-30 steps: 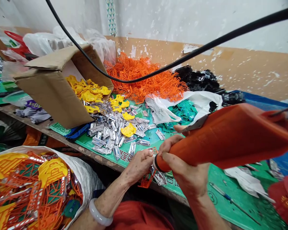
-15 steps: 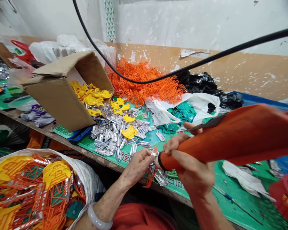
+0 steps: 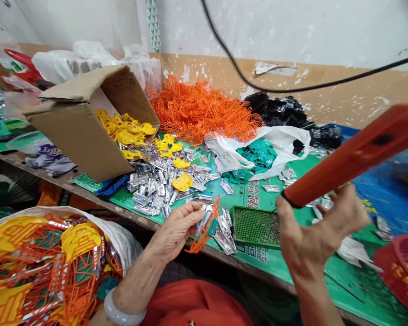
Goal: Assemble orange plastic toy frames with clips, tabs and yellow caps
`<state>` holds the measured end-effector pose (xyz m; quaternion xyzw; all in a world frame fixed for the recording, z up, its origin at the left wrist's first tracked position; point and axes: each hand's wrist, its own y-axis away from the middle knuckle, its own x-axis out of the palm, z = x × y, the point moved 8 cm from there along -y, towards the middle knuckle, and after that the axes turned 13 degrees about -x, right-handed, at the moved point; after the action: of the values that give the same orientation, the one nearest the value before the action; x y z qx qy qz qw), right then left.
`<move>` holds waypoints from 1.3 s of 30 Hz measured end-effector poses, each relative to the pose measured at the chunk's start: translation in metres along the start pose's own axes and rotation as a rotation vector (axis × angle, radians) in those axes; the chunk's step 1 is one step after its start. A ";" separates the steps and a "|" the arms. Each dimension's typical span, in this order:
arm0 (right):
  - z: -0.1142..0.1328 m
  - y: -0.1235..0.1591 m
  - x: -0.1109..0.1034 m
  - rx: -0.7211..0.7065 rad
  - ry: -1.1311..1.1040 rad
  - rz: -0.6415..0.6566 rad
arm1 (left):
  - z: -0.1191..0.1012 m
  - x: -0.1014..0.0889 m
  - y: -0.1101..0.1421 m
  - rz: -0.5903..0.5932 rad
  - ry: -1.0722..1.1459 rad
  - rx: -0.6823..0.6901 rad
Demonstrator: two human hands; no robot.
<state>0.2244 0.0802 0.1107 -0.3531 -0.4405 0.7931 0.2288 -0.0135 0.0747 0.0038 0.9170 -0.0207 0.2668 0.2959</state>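
My left hand [image 3: 182, 222] pinches an orange plastic frame [image 3: 201, 242] with a shiny silver piece and a green piece on it, just off the table's front edge. A red electric screwdriver [image 3: 353, 154] with a black collar slants down to the left. My right hand [image 3: 314, 226] is around its lower end, partly hidden behind it, thumb by the tip. That tip is over the right end of a green tray [image 3: 255, 222] holding small dark screws. Silver pieces [image 3: 225, 237] lie between the left hand and the tray.
A cardboard box [image 3: 78, 136] spills yellow parts beside heaped silver pieces. Behind are orange frames [image 3: 204, 108], black parts [image 3: 279, 111] and a white bag [image 3: 289, 140] with green pieces. A full sack [image 3: 127, 249] stands left, a red basket [image 3: 391, 267] right. A black cord [image 3: 292, 90] hangs across.
The screwdriver has lifted off the orange frame and moved right with my right hand, its tip now by the screw tray. My left hand has shifted slightly left, still pinching the frame.
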 end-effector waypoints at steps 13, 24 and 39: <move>0.066 0.104 0.046 -0.340 0.285 0.518 | 0.004 -0.018 0.002 -0.075 0.267 0.030; 0.035 0.120 0.065 0.045 -0.039 0.668 | 0.011 -0.017 0.004 -0.079 0.367 0.039; 0.013 0.124 0.067 0.797 -0.648 0.511 | 0.026 -0.005 0.002 -0.022 0.353 -0.032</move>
<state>0.1647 0.0558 -0.0155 -0.0734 -0.0557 0.9957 -0.0014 -0.0053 0.0582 -0.0156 0.8512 0.0373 0.4201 0.3122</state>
